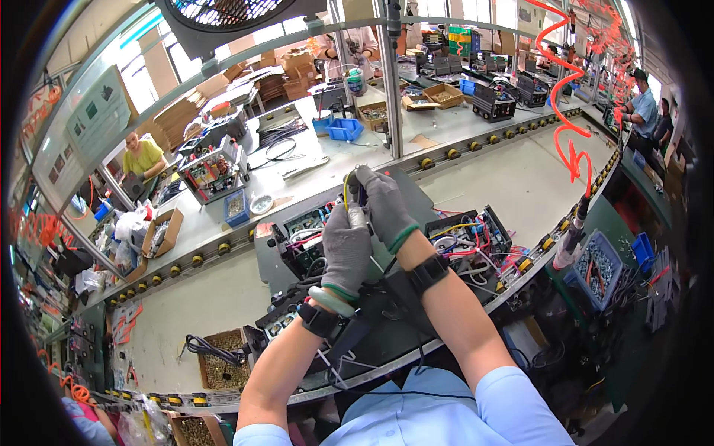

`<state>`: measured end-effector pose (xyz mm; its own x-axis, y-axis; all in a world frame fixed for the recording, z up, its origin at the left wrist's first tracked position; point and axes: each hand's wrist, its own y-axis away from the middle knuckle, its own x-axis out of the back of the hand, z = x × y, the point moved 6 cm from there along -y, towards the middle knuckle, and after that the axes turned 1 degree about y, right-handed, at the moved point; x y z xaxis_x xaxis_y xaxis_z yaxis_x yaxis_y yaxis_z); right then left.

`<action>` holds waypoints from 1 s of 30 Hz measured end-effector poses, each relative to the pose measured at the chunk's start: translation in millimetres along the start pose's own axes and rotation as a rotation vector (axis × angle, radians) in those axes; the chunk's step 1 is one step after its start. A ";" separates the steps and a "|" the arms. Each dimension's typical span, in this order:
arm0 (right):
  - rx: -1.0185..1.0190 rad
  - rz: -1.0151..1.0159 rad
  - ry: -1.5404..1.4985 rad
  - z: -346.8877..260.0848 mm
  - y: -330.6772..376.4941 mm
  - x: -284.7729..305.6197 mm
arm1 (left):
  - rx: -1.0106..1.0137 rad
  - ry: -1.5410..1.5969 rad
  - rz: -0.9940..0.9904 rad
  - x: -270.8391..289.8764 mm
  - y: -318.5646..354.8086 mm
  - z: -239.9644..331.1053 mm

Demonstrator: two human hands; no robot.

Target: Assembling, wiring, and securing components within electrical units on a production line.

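My left hand [346, 249], in a grey glove with a green cuff, is closed, with a yellow wire [346, 190] rising from its fingertips. My right hand [388, 210], gloved alike, is closed just above and to the right. Its fingers pinch the wire's upper end, and a small dark part shows between the hands. Both hands are above a dark board on the line. An open electronic unit [301, 236] with boards and coloured wires lies left of them. Another wired unit [476, 241] is at the right. What the palms enclose is hidden.
A box of brass-coloured fittings [223, 375] stands at near left, a black cable on it. A blue bin of screws [597, 269] is at right. An orange coiled hose [571, 149] hangs at right. Across the line are a bench and a worker in yellow [143, 157].
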<state>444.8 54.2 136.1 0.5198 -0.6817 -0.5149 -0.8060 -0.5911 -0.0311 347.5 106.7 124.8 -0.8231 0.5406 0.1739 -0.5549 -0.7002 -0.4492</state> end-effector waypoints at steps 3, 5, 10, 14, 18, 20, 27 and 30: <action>0.107 -0.097 0.102 -13.5 18.4 -13.8 | 0.001 0.029 -0.014 4.9 7.0 30.2; 0.144 -0.063 0.158 -11.5 11.9 -8.2 | -0.091 -0.029 0.039 -0.7 6.0 18.5; 0.122 0.000 0.233 -14.5 0.2 2.2 | -0.052 -0.290 -0.002 -5.1 6.6 13.6; 0.174 -0.037 0.496 3.5 -26.4 15.3 | -0.021 -0.241 0.031 -15.1 11.7 8.6; -0.069 -0.018 0.199 14.8 -29.2 14.6 | -0.069 -0.333 0.080 -12.7 17.7 11.5; -0.035 -0.097 0.083 13.8 -17.1 9.3 | -0.077 -0.272 0.024 -6.4 22.7 18.2; 0.149 -0.367 0.199 -37.6 31.2 0.9 | 0.348 0.395 -0.368 6.4 21.4 46.8; 0.244 -0.384 0.159 -44.5 44.0 -10.0 | 0.208 0.345 -0.277 12.5 13.7 64.7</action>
<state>416.8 15.8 178.0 0.8144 -0.5025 -0.2903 -0.5803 -0.7075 -0.4034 321.7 73.8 177.6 -0.5723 0.8183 -0.0545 -0.7889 -0.5674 -0.2361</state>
